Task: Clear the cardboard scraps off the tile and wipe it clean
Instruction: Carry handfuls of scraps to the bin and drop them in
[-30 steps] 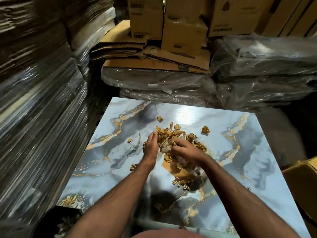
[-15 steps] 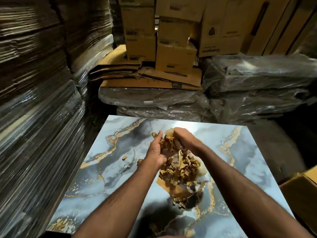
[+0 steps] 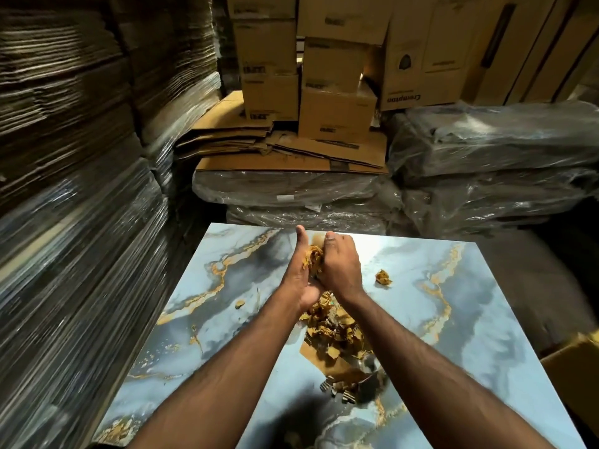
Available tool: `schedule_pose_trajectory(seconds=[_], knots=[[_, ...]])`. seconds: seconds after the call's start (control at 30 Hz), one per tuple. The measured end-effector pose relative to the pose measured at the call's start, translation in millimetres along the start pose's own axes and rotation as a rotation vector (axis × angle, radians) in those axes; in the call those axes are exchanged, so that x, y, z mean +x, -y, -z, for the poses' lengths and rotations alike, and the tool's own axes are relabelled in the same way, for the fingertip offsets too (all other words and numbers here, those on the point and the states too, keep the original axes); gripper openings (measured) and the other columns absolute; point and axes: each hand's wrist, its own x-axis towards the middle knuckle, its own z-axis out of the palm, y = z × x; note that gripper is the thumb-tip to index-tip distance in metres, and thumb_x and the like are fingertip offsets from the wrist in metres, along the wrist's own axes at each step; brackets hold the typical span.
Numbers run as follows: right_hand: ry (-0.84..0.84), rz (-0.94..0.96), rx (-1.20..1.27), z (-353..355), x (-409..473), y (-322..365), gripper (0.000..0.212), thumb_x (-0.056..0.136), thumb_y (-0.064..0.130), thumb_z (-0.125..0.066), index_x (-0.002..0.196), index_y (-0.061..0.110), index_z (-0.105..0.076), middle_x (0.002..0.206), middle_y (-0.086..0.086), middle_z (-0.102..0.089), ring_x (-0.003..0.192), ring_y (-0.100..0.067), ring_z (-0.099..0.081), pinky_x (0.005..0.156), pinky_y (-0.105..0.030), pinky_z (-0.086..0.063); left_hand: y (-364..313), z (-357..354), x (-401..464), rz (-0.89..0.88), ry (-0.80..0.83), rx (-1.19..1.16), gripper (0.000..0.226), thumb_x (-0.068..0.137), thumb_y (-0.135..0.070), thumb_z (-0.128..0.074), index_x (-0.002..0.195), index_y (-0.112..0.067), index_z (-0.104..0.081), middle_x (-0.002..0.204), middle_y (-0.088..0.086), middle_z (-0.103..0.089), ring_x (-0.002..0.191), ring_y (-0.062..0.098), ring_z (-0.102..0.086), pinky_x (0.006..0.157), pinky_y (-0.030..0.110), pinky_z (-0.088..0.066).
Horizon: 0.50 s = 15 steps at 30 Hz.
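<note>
Your left hand [image 3: 299,277] and right hand [image 3: 340,265] cupped together at frame centre, fingers curled round handful of cardboard scraps [image 3: 312,262], raised above far half of tile [image 3: 470,319]. Bulk of remaining pile [image 3: 337,335] lies below hands in frame, toward you, between forearms, running long-axis down toward lower centre. Stray scrap [image 3: 383,277] just right of right hand, nearer that hand. Small chip [image 3: 240,304] left of left wrist. Wiping not yet started, likely.
</note>
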Motion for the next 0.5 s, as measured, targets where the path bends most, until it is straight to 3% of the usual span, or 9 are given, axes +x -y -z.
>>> schedule_pose_trajectory(seconds=[0.07, 0.13, 0.2, 0.23, 0.33, 0.37, 0.43, 0.5], knots=[[-0.082, -0.006, 0.074, -3, -4, 0, 0.027, 0.105, 0.027, -0.038, 0.086, 0.014, -0.053, 0.093, -0.006, -0.054, 0.077, -0.007, -0.048, 0.064, -0.01, -0.034, 1, -3, -3, -0.053, -0.014, 0.057, 0.069, 0.086, -0.059, -0.06, 0.126, -0.003, -0.062, 0.117, 0.018, -0.069, 0.111, 0.03, -0.066, 0.097, 0.05, -0.051], [-0.129, 0.005, 0.146, -7, -4, -2, 0.026, 0.102, 0.023, -0.042, 0.081, 0.013, -0.053, 0.082, -0.005, -0.055, 0.071, -0.013, -0.049, 0.063, -0.022, -0.039, 4, -5, -4, -0.082, -0.04, 0.072, 0.053, 0.089, -0.04, -0.066, 0.13, -0.006, -0.058, 0.109, 0.014, -0.072, 0.102, 0.024, -0.069, 0.083, 0.04, -0.059], [-0.132, -0.02, 0.213, -9, -4, 0, 0.015, 0.1, 0.021, -0.045, 0.089, 0.014, -0.054, 0.078, -0.002, -0.059, 0.07, -0.013, -0.054, 0.061, -0.033, -0.047, 3, -6, -4, -0.09, -0.069, 0.06, 0.048, 0.09, -0.034, -0.067, 0.129, -0.009, -0.059, 0.104, 0.012, -0.072, 0.096, 0.022, -0.07, 0.071, 0.035, -0.06], [-0.11, -0.025, 0.239, -8, -5, 3, 0.009, 0.098, 0.02, -0.045, 0.099, 0.018, -0.054, 0.081, 0.0, -0.062, 0.073, -0.013, -0.059, 0.061, -0.032, -0.051, 2, -6, -3, -0.095, -0.085, 0.053, 0.046, 0.09, -0.034, -0.067, 0.128, -0.009, -0.061, 0.105, 0.013, -0.072, 0.096, 0.022, -0.07, 0.07, 0.035, -0.059], [-0.015, 0.022, 0.271, -1, -8, 17, 0.031, 0.092, 0.025, -0.041, 0.119, 0.021, -0.056, 0.093, 0.008, -0.066, 0.09, -0.008, -0.064, 0.074, -0.017, -0.051, -2, -8, -4, -0.077, -0.11, -0.008, 0.038, 0.093, -0.033, -0.062, 0.12, -0.007, -0.064, 0.101, 0.015, -0.071, 0.092, 0.023, -0.069, 0.081, 0.037, -0.057], [0.009, 0.052, 0.234, -1, -7, 19, 0.038, 0.09, 0.028, -0.038, 0.12, 0.019, -0.06, 0.101, 0.009, -0.067, 0.101, -0.005, -0.061, 0.089, -0.018, -0.046, -3, -8, -4, -0.063, -0.129, -0.044, 0.034, 0.094, -0.032, -0.06, 0.117, -0.007, -0.064, 0.096, 0.014, -0.071, 0.089, 0.022, -0.068, 0.084, 0.036, -0.055], [0.031, 0.1, 0.082, -5, -3, 18, 0.05, 0.089, 0.033, -0.031, 0.126, 0.018, -0.061, 0.128, 0.005, -0.062, 0.132, -0.005, -0.043, 0.117, -0.039, -0.019, -6, -10, -4, -0.053, -0.165, -0.103, 0.034, 0.097, -0.03, -0.054, 0.118, -0.006, -0.064, 0.097, 0.015, -0.071, 0.091, 0.022, -0.068, 0.09, 0.036, -0.053], [0.068, 0.081, -0.002, -9, -1, 15, 0.058, 0.091, 0.04, -0.025, 0.134, 0.02, -0.058, 0.149, 0.003, -0.047, 0.146, -0.009, -0.023, 0.121, -0.049, -0.002, -7, -10, 0, -0.082, -0.219, -0.097, 0.038, 0.098, -0.03, -0.051, 0.126, -0.006, -0.061, 0.117, 0.019, -0.068, 0.103, 0.027, -0.066, 0.098, 0.041, -0.051]])
